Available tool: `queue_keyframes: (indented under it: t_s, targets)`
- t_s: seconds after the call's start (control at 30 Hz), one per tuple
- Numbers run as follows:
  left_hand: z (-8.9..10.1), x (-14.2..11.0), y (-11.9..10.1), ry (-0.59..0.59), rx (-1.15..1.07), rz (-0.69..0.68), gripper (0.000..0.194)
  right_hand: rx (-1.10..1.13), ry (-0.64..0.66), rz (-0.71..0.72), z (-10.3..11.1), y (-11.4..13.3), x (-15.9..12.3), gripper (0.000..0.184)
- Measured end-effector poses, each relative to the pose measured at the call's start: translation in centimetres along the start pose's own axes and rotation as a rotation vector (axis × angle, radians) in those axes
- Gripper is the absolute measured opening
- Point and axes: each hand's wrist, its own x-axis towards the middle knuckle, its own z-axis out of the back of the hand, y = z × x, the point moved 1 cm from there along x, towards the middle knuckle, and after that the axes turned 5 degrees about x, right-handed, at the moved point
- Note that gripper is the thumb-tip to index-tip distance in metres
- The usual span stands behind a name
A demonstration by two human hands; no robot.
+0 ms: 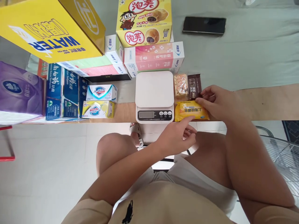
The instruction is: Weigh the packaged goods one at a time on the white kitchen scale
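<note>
A yellow soap packet [192, 110] lies along the table's front edge, just right of a white digital kitchen scale [154, 90]. My left hand [178, 136] is at its front side, index finger stretched to the packet's edge and the other fingers loosely bent, with nothing in them. Over the packet's right end is my right hand [216, 101]; its thumb reaches the packet's upper edge, while its fingertips are by a dark brown snack packet [194, 86]. A clear packet of pale snack pieces [180, 86] sits between that and the scale. Nothing rests on the scale's plate.
Two Safeguard soap boxes [101, 92], blue toothpaste boxes [54, 93] and a purple tissue pack [22, 90] stand left. Behind are a pink-and-white box [154, 58], a yellow puff snack box [144, 25] and a large yellow WATER carton [53, 34]. A black phone [204, 25] lies farther back.
</note>
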Motion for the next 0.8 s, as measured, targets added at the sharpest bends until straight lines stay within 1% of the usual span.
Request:
queue_keyframes:
  t_s: [0.07, 0.1, 0.17, 0.2, 0.23, 0.27, 0.37, 0.43, 0.53, 0.7, 0.8]
  targets:
    - [-0.2, 0.1, 0.1, 0.007, -0.005, 0.003, 0.069, 0.01, -0.066, 0.043, -0.2, 0.4, 0.2, 0.032]
    - [-0.2, 0.2, 0.1, 0.013, -0.008, 0.001, 0.072, 0.015, -0.106, 0.101, -0.3, 0.7, 0.1, 0.033]
    - [-0.3, 0.3, 0.1, 0.017, -0.009, -0.005, 0.073, 0.003, -0.17, 0.272, -0.8, 1.3, -0.1, 0.036]
    - [-0.3, 0.4, 0.0, 0.02, -0.01, -0.007, 0.072, -0.019, -0.17, 0.354, -1.2, 1.6, -0.2, 0.038]
    - [-0.2, 0.4, 0.0, 0.022, -0.009, -0.007, 0.071, -0.046, -0.142, 0.412, -1.6, 1.9, -0.3, 0.041]
    - [-0.2, 0.5, -0.1, 0.021, -0.008, -0.005, 0.068, -0.072, -0.103, 0.437, -2.2, 2.0, -0.3, 0.045]
    - [-0.1, 0.6, -0.2, 0.022, -0.007, 0.013, 0.059, -0.132, 0.012, 0.423, -3.6, 2.0, -0.2, 0.057]
    - [-0.1, 0.6, -0.1, 0.015, -0.01, 0.017, 0.053, -0.137, 0.036, 0.43, -4.1, 2.0, -0.1, 0.06]
    - [-0.2, 0.6, 0.0, -0.01, -0.022, -0.009, 0.054, -0.112, 0.007, 0.464, -3.9, 2.0, -0.2, 0.057]
    - [-0.1, 0.6, 0.2, -0.033, -0.017, -0.023, 0.064, -0.086, -0.049, 0.371, -3.3, 2.5, -0.8, 0.047]
    - [-0.2, 0.6, 0.2, -0.038, -0.026, -0.004, 0.069, -0.072, -0.079, 0.375, -3.3, 2.5, -0.5, 0.045]
